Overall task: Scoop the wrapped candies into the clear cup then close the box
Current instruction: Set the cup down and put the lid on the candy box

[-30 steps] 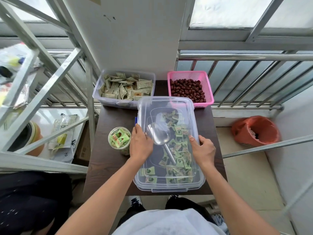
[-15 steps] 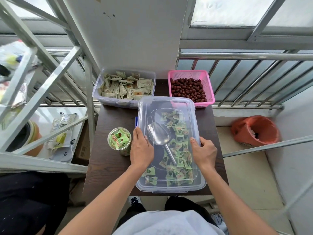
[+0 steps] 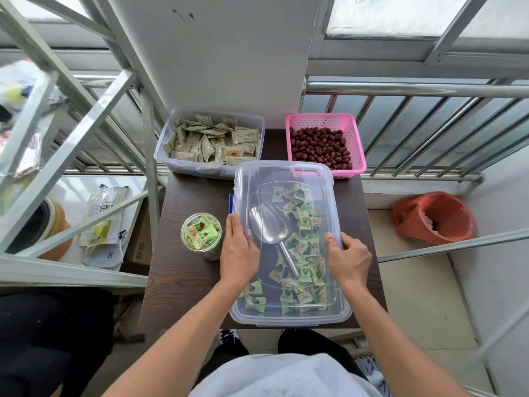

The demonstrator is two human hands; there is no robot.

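So the lid [image 3: 286, 176] is laid over the clear box [image 3: 289, 318], which is parked right at the near edge of the worktop [image 3: 183, 282]. It's pressed from both sides. The left hand [image 3: 239, 250] is laid flat on the left rim, fingers straight, nothing gripped. The right hand [image 3: 350, 256] is hooked on the right rim, thumb on top, fingers curled round the edge. The wrapped candies [image 3: 303, 282] and the scoop [image 3: 269, 224] can be seen inside through the lid. The clear cup [image 3: 201, 234] is heaped full, just beside the left hand.

Risks, imo: with an uneven push the box could be slid off that near edge, or one side left unseated. The cup could get clipped by the left wrist.

Further back, a tub of sachets [image 3: 209, 144] and a pink basket [image 3: 326, 120] of red dates [image 3: 317, 144] are crowded close behind the lid. Whether they touch it can't be told.
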